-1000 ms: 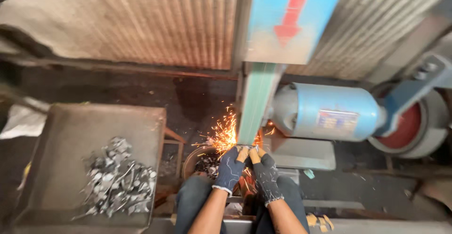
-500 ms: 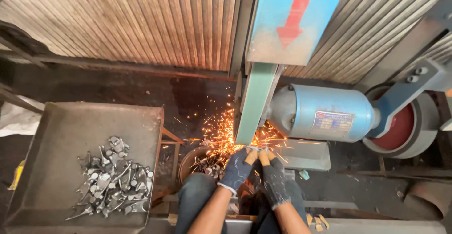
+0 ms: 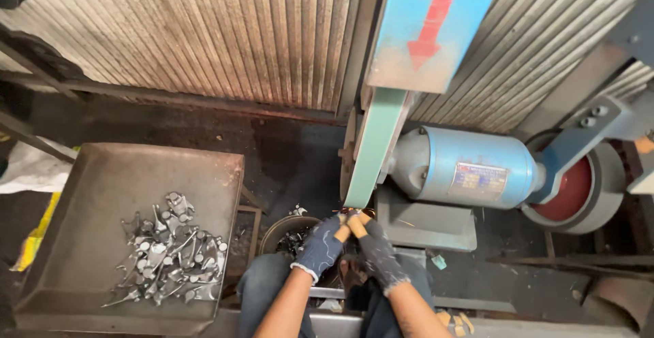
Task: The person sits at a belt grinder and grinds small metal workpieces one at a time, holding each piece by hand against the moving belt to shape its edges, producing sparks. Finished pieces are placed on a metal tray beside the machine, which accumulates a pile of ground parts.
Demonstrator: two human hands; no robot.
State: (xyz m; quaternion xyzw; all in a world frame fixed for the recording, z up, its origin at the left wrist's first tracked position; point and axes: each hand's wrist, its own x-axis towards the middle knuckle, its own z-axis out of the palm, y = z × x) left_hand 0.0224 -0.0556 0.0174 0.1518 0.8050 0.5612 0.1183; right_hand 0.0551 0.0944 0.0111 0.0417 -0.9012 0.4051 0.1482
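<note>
A: Report the state of the hands.

B: The left hand [image 3: 321,246] and right hand [image 3: 377,256], in dark knitted gloves, close together on a small metal workpiece [image 3: 349,221], fingertips pinching it just under the grey-green abrasive belt [image 3: 373,149].

A: Handling?

B: Likely rigid, light, hot at the ground edge; grip the end away from the belt.

A: Beyond?

B: Similar grey metal castings [image 3: 170,249] lie in the square steel tray [image 3: 82,195] at left; the blue cylindrical motor [image 3: 466,168] sits behind.
</note>
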